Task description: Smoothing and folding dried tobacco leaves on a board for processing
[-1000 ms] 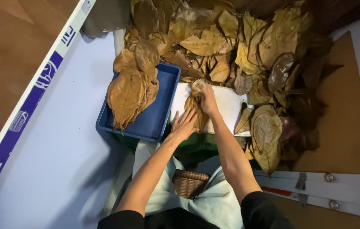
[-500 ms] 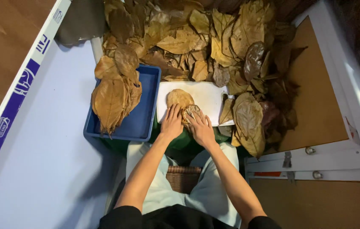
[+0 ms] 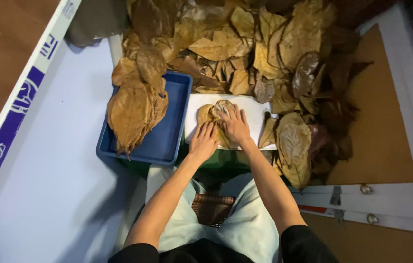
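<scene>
Now both hands (image 3: 221, 134) flat, grip apart, pressing dry leaves (image 3: 215, 117) on white tray (image 3: 253, 104); blue tray (image 3: 167, 131) holds leaf stack (image 3: 131, 114)

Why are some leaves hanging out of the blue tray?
The leaf stack in the blue tray sits askew: it overhangs the tray's left and far rims instead of lying inside. Otherwise nothing stands out. Both hands, left hand and right hand, press flat on leaves on the white board.

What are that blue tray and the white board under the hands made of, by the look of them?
The blue tray looks like moulded plastic: even colour, rounded rim, faint sheen. The white board seems smooth plastic too, flat and matte, though the picture leaves it open. Both hold dry brown leaves.
</scene>
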